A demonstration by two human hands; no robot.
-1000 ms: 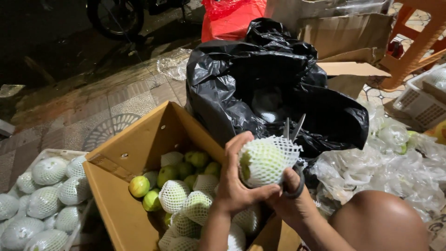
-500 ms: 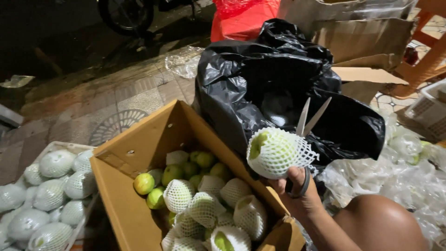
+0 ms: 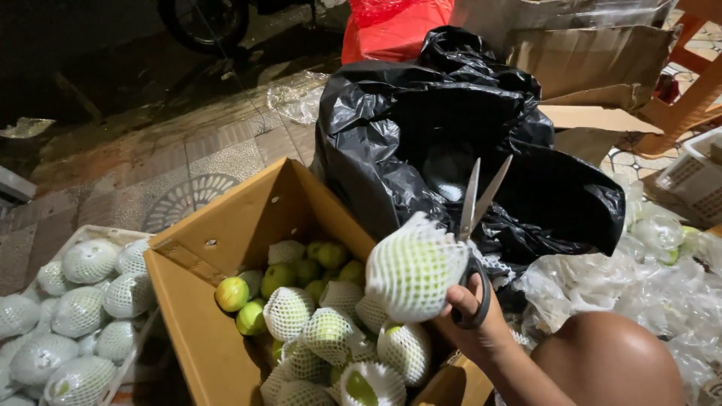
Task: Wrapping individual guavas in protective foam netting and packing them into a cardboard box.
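Head view: we are looking down past a bare knee (image 3: 609, 361) at a carton (image 3: 195, 263) of green fruit, most of it in white foam nets.

Right hand: our right hand (image 3: 470, 316) is closing around two things at once, a netted fruit (image 3: 414, 267) pressed against the palm and a pair of scissors (image 3: 477, 225) hooked on the fingers, blades parted and pointing up.

Left hand: we are not seeing it anywhere now; a second ago it was cupping the fruit together with the right hand, and half a second ago it was already out of frame.

Change: the fruit is sitting lower and nearer to us than before, just above the carton's near corner, and the right hand alone is carrying it.

What that means: we are judging that the two-handed fitting of the net is done, since the net is covering nearly the whole fruit.

Fruit's place: it is hanging in the air in front of the black bag (image 3: 451, 135), touching nothing but the hand and the scissors.

Around: a white tray (image 3: 98, 233) of larger netted fruit is lying left of the carton, and crumpled clear plastic (image 3: 662, 278) is piling up on the right.
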